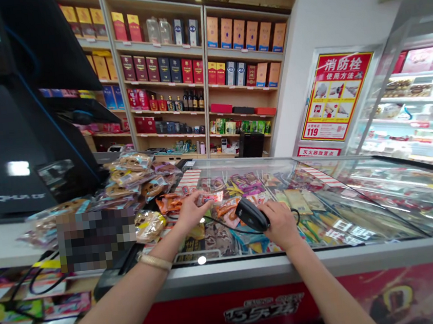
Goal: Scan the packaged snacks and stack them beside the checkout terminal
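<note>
My left hand point(191, 212) pinches a small red snack packet point(209, 198) and holds it just above the glass lid of a chest freezer point(327, 261). My right hand point(282, 223) is wrapped round a black handheld barcode scanner point(251, 214), whose head points left at the packet. The scanner's black cable point(227, 227) runs across the glass under my left hand. A beige band sits on my left wrist point(154, 262).
A heap of bagged snacks point(133, 181) lies on the freezer's left end, beside a black till screen point(15, 126). Behind stand shelves of boxed bottles point(175, 68), a red fire-hydrant poster point(335, 95) and an open chiller point(419, 104) at the right.
</note>
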Tool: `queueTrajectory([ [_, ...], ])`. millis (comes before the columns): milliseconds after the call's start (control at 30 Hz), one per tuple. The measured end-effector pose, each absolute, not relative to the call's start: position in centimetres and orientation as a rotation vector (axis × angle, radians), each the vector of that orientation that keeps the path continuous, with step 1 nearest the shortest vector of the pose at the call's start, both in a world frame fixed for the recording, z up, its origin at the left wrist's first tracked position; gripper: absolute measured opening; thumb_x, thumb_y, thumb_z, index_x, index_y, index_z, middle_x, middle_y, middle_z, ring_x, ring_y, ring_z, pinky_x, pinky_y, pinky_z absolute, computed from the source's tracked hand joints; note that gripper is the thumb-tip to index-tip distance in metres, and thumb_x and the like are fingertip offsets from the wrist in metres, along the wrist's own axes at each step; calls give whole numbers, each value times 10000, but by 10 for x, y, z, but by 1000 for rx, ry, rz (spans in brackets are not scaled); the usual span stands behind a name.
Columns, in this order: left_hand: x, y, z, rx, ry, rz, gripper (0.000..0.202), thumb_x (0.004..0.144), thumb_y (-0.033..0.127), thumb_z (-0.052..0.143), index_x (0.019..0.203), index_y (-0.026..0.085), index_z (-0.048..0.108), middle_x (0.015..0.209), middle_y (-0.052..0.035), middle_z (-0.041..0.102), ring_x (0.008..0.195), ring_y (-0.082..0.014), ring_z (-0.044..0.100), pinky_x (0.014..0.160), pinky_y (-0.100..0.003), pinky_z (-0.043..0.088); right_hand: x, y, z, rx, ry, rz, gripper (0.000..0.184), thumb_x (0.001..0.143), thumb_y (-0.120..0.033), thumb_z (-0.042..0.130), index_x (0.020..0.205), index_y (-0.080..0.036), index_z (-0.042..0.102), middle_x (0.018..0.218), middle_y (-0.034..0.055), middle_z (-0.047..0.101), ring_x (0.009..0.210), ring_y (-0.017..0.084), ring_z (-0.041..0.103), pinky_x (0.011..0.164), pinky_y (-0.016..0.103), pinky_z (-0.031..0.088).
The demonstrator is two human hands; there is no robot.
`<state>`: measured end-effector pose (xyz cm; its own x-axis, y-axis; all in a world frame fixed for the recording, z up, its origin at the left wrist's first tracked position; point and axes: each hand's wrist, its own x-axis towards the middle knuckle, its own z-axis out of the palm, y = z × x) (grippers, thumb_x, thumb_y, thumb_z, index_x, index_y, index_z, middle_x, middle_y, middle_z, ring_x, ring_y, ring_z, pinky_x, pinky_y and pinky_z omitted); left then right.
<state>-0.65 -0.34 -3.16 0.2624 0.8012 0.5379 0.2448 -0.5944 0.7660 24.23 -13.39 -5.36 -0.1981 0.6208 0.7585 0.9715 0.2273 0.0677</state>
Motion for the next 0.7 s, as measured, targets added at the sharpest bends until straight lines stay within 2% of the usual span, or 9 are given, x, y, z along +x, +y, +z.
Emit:
queueTrajectory([
  [200, -7, -5, -32, 1951, 930, 1339, 283, 689, 423, 692, 824, 175, 663, 808, -31, 685, 686, -152, 577, 655, -265, 467, 244, -134, -55, -1455, -1831, -758, 286, 741, -153, 551, 1009, -189, 648, 893, 65, 637, 847, 205, 554, 784, 313, 353],
  [367, 2, 1, -41, 1835, 913, 1251, 338, 711, 447, 669, 892, 162, 658, 623, 13, 600, 554, -138, 517, 550, -247, 410, 249, -134, -56, -1478, -1610, -824, 231, 783, -171, 522, 981, -186, 639, 867, 68, 635, 842, 216, 557, 770, 320, 357],
  [533, 34, 5, -44, 1899, 857, 1276, 234, 676, 330, 704, 806, 174, 587, 761, 1, 628, 649, -137, 575, 624, -254, 461, 254, -133, -58, -1520, -1527, -848, 204, 788, -203, 536, 975, -184, 617, 893, 70, 637, 847, 223, 550, 769, 328, 355],
  [700, 66, -1, -44, 2065, 911, 1272, 68, 735, 203, 648, 759, 186, 586, 745, -9, 652, 704, -154, 612, 708, -282, 493, 258, -132, -61, -1558, -1495, -854, 241, 782, -202, 535, 1013, -189, 603, 901, 73, 635, 868, 237, 556, 782, 338, 362],
])
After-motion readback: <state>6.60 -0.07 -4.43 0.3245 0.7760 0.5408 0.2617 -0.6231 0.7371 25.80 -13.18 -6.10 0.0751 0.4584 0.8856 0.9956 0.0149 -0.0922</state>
